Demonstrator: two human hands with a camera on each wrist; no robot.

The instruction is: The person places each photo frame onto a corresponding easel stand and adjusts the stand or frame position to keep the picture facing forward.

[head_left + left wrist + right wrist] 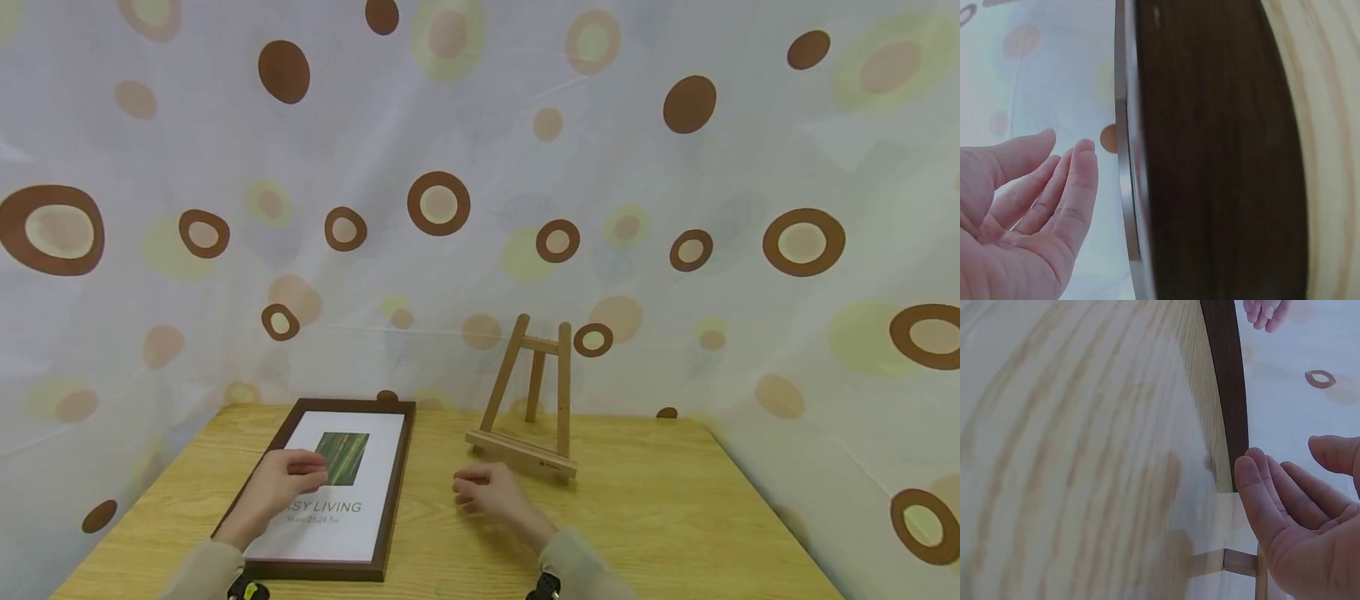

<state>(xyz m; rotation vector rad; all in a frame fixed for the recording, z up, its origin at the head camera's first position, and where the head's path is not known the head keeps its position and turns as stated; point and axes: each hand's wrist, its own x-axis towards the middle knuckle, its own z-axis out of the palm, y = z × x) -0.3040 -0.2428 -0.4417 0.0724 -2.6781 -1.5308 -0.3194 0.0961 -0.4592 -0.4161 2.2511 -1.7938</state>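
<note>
A dark brown picture frame (397, 500) lies flat on the left part of the table, with a white sheet bearing a green picture and the words "LIVING" inside. My left hand (281, 485) hovers over its left side, fingers relaxed and nothing in them; the left wrist view shows that hand (1041, 212) apart from the frame's dark edge (1222, 150). Right of the frame, my right hand (497, 497) is above the table, loosely bent and holding nothing. Just beyond it stands a small wooden easel (517, 452), whose ledge faces me. Part of the easel (1240, 562) shows in the right wrist view.
The light wooden table (660, 508) extends to the right of the easel. A white curtain (480, 125) with brown and pale dots encloses the back and both sides. Dark bands (547, 585) circle both wrists.
</note>
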